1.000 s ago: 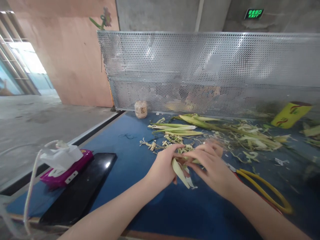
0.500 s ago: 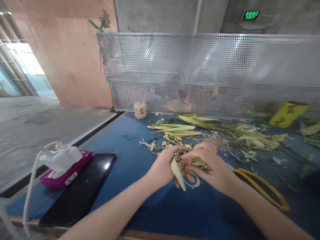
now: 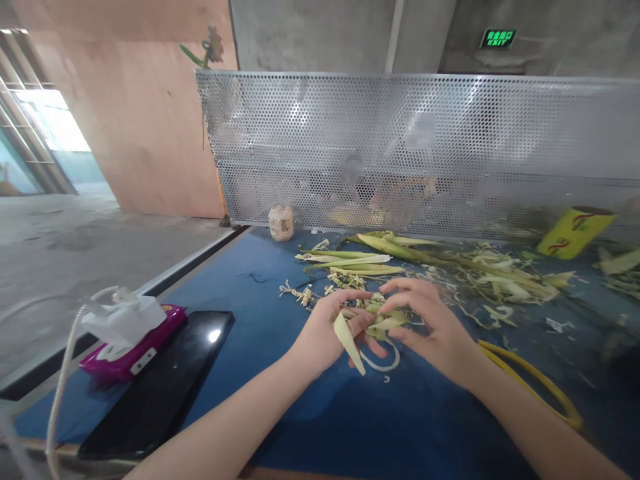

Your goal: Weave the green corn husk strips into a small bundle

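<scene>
My left hand (image 3: 325, 330) and my right hand (image 3: 433, 327) meet over the blue table top (image 3: 260, 313), both pinching a small folded bundle of pale green leaf strips (image 3: 377, 320). One loose strip end (image 3: 345, 340) hangs down from my left fingers. A thin curled strip (image 3: 383, 363) lies on the cloth just below the bundle. Behind my hands lie long green leaves (image 3: 350, 260) and a heap of leaf scraps (image 3: 495, 277).
A black tablet (image 3: 160, 380) and a magenta tissue box (image 3: 130, 337) sit at the left edge. A yellow-handled tool (image 3: 530, 390) lies to the right. A small jar (image 3: 281, 222) and a yellow roll (image 3: 573, 232) stand by the perforated metal screen (image 3: 400, 153).
My hands have shifted slightly away from me and turned the leaf bundle; the hanging strip has swung left, and a curled strip now lies on the cloth.
</scene>
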### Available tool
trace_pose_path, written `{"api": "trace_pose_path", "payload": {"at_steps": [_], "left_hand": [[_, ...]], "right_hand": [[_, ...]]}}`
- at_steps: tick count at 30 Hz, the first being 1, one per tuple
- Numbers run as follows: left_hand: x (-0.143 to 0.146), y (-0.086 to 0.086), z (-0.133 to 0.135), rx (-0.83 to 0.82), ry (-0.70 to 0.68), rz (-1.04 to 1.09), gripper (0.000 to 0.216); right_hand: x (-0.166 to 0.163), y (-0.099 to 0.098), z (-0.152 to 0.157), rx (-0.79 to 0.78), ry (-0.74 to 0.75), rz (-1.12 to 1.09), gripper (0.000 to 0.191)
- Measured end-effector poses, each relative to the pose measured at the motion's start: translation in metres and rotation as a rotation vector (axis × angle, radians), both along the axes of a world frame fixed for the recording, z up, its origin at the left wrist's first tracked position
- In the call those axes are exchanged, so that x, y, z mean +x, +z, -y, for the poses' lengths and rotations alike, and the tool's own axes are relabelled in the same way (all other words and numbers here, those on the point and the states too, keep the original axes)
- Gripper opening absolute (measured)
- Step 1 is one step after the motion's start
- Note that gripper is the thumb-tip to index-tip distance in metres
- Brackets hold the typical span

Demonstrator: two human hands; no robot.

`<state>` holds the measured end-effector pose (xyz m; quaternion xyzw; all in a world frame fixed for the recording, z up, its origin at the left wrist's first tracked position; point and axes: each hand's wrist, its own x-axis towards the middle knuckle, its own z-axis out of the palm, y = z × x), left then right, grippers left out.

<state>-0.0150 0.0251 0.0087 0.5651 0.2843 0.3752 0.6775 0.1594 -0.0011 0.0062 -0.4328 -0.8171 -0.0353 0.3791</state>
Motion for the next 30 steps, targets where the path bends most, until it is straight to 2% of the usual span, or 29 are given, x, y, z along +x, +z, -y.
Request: {"api": "trace_pose_path", "payload": {"at_steps": [4,11,16,19,22,23,25,27,28,30], "left_hand": [[0.000,0.001,0.001,-0.008,0.022,-0.021,0.041],[0.003,0.004,0.006,0.020,0.046,-0.122,0.033],[0.004,0.002,0.008,0.025,0.036,-0.103,0.030],[0.005,0.000,0.009,0.004,0.035,-0.064,0.030],[0.004,-0.002,0.006,-0.003,0.010,-0.028,0.029],[0.004,-0.003,0.004,-0.022,0.017,-0.003,0.029],[0.003,-0.003,-0.002,-0.115,0.070,0.084,0.028],[0.003,-0.002,-0.007,-0.256,0.133,0.194,0.025],[0.003,-0.002,-0.009,-0.321,0.142,0.239,0.021],[0.003,-0.002,-0.011,-0.381,0.138,0.278,0.014]], "right_hand": [[0.001,0.003,0.002,0.010,-0.061,0.054,0.004],[-0.001,0.003,0.004,0.048,-0.026,0.151,0.008],[0.002,0.005,0.007,0.007,-0.045,0.229,0.012],[0.001,0.004,0.006,0.014,0.004,0.266,0.014],[-0.003,-0.001,0.006,0.067,-0.008,0.275,0.005],[-0.004,-0.003,0.007,0.127,-0.045,0.241,0.003],[-0.007,-0.006,0.010,0.315,-0.099,0.141,0.014],[-0.012,-0.009,0.013,0.468,-0.062,0.083,0.012],[-0.014,-0.009,0.014,0.485,-0.026,0.083,0.009],[-0.020,-0.011,0.015,0.279,-0.041,0.151,0.004]]}}
